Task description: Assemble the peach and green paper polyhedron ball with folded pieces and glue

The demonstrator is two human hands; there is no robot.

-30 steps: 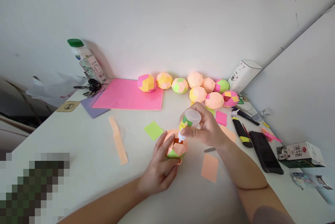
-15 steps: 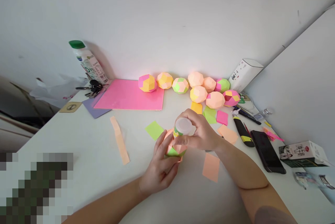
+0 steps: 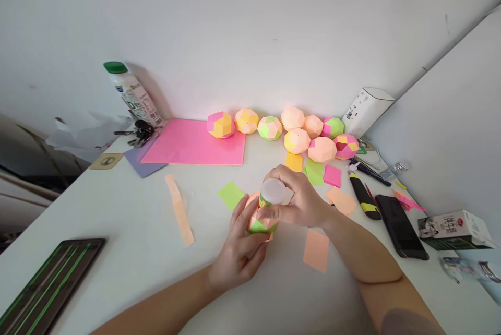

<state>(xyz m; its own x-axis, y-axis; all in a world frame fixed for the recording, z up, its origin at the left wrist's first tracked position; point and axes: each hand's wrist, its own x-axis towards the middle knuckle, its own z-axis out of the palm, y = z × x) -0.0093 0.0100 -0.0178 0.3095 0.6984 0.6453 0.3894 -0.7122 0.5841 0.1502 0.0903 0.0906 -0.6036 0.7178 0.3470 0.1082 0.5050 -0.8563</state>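
My left hand (image 3: 240, 246) is closed around a faceted paper ball (image 3: 261, 226) in peach and green, steadying it above the table. Between the fingers of my right hand (image 3: 299, 196) is a glue stick (image 3: 273, 192) with a pale round end and a green and yellow label. It is held against the upper side of the ball; the end touching the paper is hidden. A green paper square (image 3: 230, 195) lies just beyond my left fingers, and a peach square (image 3: 316, 250) lies below my right wrist.
Several finished-looking paper balls (image 3: 296, 141) stand by the wall, one on a pink board (image 3: 191, 147). A peach strip (image 3: 180, 212) and a dark tray (image 3: 50, 285) lie left. To the right are a cutter (image 3: 365, 196), a phone (image 3: 401, 226) and a carton (image 3: 454, 229).
The glue stick has shifted very slightly against the ball. Both hands keep almost the same place and grip.
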